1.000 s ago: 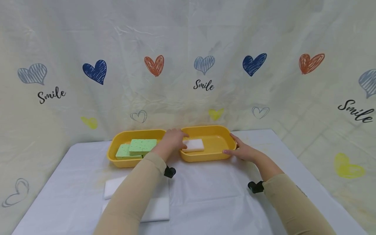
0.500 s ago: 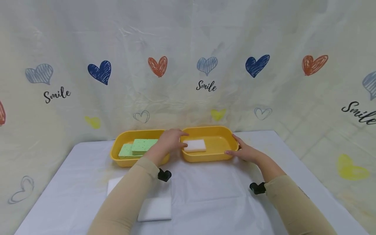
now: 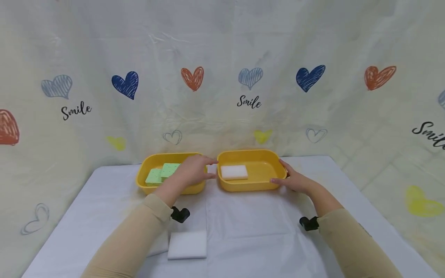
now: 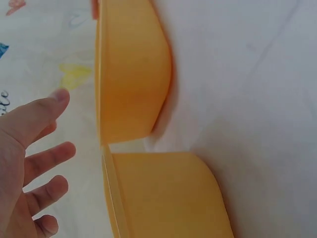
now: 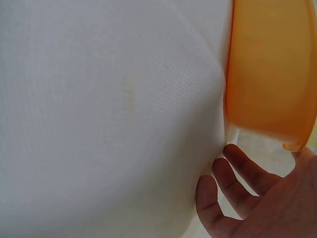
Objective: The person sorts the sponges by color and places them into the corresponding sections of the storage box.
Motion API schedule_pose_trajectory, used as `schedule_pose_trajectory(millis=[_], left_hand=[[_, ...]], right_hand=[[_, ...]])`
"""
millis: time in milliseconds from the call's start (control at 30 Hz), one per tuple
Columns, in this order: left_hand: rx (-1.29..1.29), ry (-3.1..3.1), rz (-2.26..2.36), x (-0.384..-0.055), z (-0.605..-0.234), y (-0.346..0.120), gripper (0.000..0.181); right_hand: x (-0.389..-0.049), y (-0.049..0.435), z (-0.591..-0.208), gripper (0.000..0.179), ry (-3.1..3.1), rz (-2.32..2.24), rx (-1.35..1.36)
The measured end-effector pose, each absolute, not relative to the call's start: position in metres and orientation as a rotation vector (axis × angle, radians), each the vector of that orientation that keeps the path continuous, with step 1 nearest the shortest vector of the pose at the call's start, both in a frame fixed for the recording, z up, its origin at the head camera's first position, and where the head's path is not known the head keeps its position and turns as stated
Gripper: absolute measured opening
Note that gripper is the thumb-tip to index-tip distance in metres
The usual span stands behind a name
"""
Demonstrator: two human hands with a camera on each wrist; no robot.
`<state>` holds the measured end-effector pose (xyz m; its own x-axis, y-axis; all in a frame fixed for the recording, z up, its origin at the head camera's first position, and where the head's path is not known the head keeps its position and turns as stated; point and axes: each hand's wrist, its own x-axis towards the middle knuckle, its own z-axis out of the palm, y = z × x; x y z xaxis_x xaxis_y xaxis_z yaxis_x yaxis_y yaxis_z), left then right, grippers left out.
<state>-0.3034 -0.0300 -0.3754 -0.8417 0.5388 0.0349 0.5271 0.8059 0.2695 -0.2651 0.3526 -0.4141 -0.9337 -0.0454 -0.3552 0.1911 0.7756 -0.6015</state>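
Observation:
In the head view my left hand (image 3: 192, 169) hovers over the right end of the left yellow tray (image 3: 146, 188), thumb and fingers spread with nothing between them; the left wrist view shows the same spread hand (image 4: 29, 163) beside the rims. Green speckled sponges (image 3: 169, 169) lie in that tray, partly covered by my hand. A white sponge (image 3: 234, 172) lies at the left end of the right yellow tray (image 3: 250, 187). My right hand (image 3: 293, 180) grips this tray's right end by the rim, its other fingers (image 5: 230, 186) loosely bent below.
White sponge-like blocks (image 3: 187, 245) lie on the white-covered table (image 3: 257, 239) near the front, one partly hidden by the left sleeve (image 3: 128, 239). A white curtain (image 3: 222, 46) printed with hearts hangs right behind the trays.
My left hand has drawn back leftward, away from the white sponge and out of the right tray. My right hand stays at the tray's end. The head view has shifted slightly left.

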Motion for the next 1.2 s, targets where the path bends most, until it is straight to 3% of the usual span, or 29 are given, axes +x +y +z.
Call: schedule_pose_trajectory(millis=[633,900,1200], left_hand=[[0.948,2.928,0.411,-0.243,-0.382,-0.105,0.049],[0.93,2.894,0.385,-0.218,-0.392,-0.119,0.053],[1.08,2.741,0.367,-0.192,-0.403,-0.136,0.052]], right_hand=[[-0.267,0.351,-0.416,0.115,2.628,-0.94,0.094],[-0.268,0.354,-0.416,0.117,2.626,-0.937,0.072],[-0.27,0.352,-0.415,0.119,2.612,-0.934,0.079]])
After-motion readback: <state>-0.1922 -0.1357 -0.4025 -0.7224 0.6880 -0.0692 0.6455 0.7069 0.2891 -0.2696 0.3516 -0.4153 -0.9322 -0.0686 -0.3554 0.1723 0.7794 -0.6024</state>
